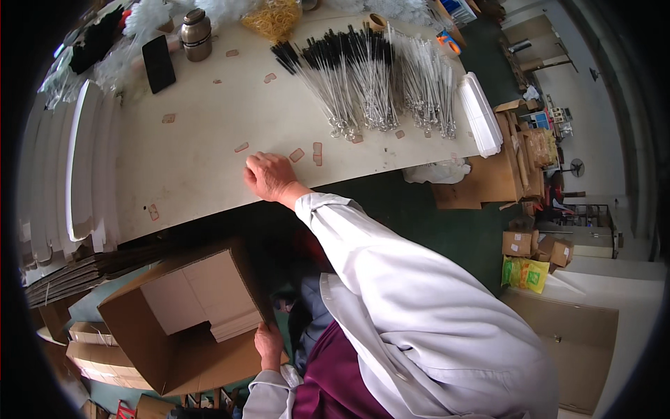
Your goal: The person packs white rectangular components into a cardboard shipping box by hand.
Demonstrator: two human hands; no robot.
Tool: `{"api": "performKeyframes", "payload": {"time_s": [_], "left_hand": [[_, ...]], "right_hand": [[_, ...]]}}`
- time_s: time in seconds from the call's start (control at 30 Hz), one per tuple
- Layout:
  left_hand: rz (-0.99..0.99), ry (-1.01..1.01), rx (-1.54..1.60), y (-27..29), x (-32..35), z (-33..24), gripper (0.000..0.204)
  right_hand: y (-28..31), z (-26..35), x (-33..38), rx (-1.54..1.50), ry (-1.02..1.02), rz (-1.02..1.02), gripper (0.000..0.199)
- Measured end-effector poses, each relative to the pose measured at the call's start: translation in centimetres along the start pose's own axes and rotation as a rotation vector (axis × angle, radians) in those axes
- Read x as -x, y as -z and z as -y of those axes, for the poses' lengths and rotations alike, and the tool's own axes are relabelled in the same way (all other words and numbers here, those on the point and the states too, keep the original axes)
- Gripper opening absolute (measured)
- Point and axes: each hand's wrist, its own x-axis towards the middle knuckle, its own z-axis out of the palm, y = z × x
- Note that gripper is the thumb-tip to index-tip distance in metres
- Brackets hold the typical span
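My left hand (269,346) grips the edge of an open cardboard box (143,335) beside the table, with its fingers closed over the cardboard. Inside the box lie white, flat-sided boxes (199,293), stacked against one side, with a dark gap next to them. My right hand (271,177) rests near the front edge of the table (202,146), curled into a loose fist, and nothing shows in it. Small red-edged labels (297,154) lie scattered just beyond its knuckles. Farther back are bundles of thin wire brushes (363,77), some with black bristles and some with white.
Long white cartons (84,160) stand in a row at the left. A phone (159,64), a metal flask (196,35), yellow rubber bands (276,19) and orange-handled scissors (449,42) lie toward the back. A white tray (480,115) sits at the right end. Flattened cardboard (105,269) is stacked below the table.
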Motion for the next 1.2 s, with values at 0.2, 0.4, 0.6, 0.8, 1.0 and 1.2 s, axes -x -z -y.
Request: {"api": "performKeyframes", "payload": {"time_s": [0.2,0.4,0.6,0.8,1.0,1.2], "left_hand": [[-0.027,0.034,-0.004,0.3,-1.4,-0.4,0.035],[0.014,0.145,0.060,2.5,-3.6,-2.5,0.041],[0.048,0.238,0.080,4.9,-4.4,-5.0,0.037],[-0.003,0.244,0.098,5.8,-5.9,-7.2,0.031],[-0.084,0.192,0.228,12.9,-7.1,-11.6,0.036],[-0.351,0.012,0.511,24.8,-8.3,-15.2,0.033]], "right_hand": [[-0.6,-0.1,-0.6,-0.052,0.023,-0.023,0.016],[-0.3,0.0,-0.9,-0.065,0.072,0.019,0.014],[0.7,0.5,-0.4,-0.059,0.103,0.132,0.020],[1.3,0.3,-0.5,-0.131,0.110,0.198,0.022],[1.5,-0.3,-0.7,-0.117,0.102,0.229,0.022],[1.2,0.0,-0.8,-0.112,0.097,0.235,0.022]]}}
